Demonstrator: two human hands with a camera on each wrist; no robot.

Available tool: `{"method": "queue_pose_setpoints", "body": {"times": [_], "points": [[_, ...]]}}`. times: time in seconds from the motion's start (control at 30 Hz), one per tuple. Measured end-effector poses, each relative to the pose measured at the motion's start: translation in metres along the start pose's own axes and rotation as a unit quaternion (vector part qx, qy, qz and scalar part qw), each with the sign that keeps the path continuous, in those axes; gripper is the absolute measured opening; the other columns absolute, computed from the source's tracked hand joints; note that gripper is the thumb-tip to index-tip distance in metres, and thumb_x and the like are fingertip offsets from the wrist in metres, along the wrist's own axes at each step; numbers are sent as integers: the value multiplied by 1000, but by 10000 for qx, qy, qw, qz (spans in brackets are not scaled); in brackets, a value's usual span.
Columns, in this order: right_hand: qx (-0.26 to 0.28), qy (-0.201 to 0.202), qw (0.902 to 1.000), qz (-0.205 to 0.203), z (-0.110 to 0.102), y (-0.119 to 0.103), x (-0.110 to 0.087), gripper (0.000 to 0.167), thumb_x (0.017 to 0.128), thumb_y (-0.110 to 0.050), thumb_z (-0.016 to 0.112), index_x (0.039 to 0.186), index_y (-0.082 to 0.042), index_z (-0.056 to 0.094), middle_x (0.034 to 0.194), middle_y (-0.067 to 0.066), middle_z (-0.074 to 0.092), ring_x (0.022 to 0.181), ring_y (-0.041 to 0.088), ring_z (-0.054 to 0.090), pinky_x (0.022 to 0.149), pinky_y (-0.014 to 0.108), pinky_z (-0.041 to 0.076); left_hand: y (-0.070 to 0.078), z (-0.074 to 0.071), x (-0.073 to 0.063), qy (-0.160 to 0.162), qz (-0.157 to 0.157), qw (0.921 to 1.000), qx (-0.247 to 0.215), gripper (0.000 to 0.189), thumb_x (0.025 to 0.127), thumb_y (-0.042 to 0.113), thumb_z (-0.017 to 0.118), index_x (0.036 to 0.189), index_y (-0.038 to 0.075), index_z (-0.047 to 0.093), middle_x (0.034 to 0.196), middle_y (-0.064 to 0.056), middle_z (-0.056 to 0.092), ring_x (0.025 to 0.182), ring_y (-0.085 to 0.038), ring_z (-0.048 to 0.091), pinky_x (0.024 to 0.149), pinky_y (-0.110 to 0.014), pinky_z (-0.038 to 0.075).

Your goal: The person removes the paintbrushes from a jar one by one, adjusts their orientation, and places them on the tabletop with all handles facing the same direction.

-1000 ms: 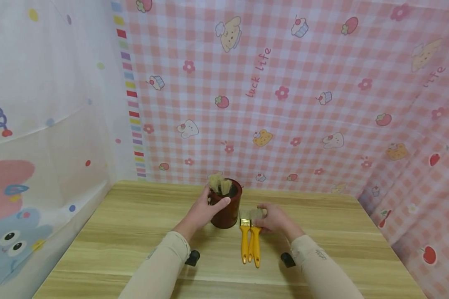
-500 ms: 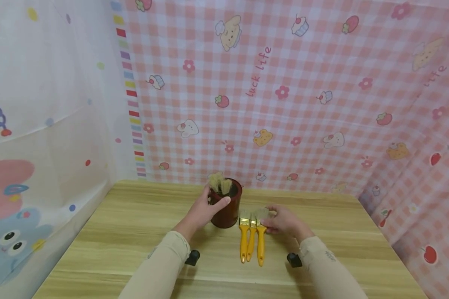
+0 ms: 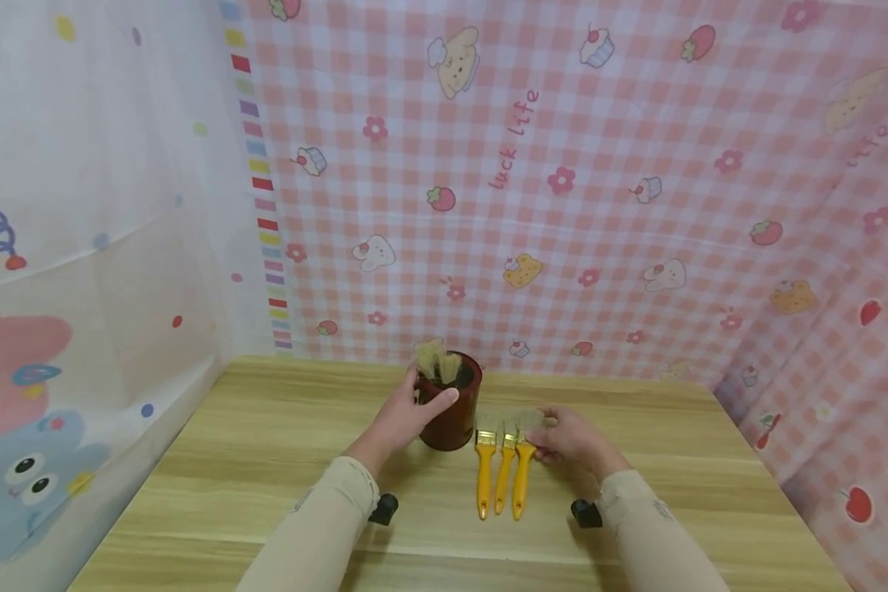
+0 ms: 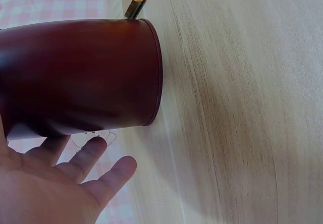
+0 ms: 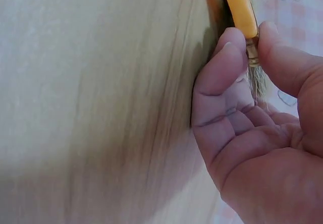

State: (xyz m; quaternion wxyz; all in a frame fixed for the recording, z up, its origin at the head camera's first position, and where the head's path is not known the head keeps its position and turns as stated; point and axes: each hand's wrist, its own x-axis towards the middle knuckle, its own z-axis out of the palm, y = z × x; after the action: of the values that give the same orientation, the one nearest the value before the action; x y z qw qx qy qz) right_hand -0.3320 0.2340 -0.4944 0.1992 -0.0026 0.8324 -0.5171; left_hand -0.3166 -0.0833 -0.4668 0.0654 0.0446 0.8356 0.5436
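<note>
A dark red-brown cylindrical brush pot (image 3: 453, 426) stands upright on the table, with pale brush bristles (image 3: 438, 363) showing above its rim. My left hand (image 3: 398, 421) holds its left side, the thumb across the front near the rim. In the left wrist view, several fingertips stick out beside the pot (image 4: 83, 77). To the pot's right, three yellow-handled paintbrushes lie side by side, bristles away from me: a left brush (image 3: 484, 481), a middle brush (image 3: 504, 481) and a right brush (image 3: 521, 485). Thumb and forefinger of my right hand (image 3: 573, 440) pinch the right paintbrush (image 5: 239, 12) near its metal band.
The wood-grain table (image 3: 281, 469) reaches back to a pink checked cloth (image 3: 407, 247). A white patterned cloth (image 3: 118, 271) hangs on the left. Black wrist-worn pieces (image 3: 383, 510) show beside both cuffs.
My right hand has moved to the right with the right paintbrush. The brushes, bunched and overlapping before, now lie spread apart. My left hand stays on the pot.
</note>
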Motion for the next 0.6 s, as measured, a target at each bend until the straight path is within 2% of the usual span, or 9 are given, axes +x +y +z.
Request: {"method": "queue_pose_setpoints", "body": {"times": [0.33, 0.6], "points": [[-178, 100, 9997, 141, -4, -1, -3, 73, 105, -15, 71, 162, 7, 32, 92, 13, 72, 72, 17, 67, 67, 30, 61, 1, 0, 1, -7, -17, 10000, 20, 103, 92, 77, 66, 172, 42, 11, 175, -11, 34, 160, -40, 36, 126, -65, 35], [-1159, 468, 9921, -38, 11, -8, 2, 69, 99, -17, 79, 155, 7, 46, 80, 9, 69, 63, 13, 61, 58, 26, 54, 1, 3, 0, 56, -9, 10000, 58, 104, 92, 76, 67, 172, 40, 12, 174, -12, 35, 159, -40, 37, 126, -64, 36]]}}
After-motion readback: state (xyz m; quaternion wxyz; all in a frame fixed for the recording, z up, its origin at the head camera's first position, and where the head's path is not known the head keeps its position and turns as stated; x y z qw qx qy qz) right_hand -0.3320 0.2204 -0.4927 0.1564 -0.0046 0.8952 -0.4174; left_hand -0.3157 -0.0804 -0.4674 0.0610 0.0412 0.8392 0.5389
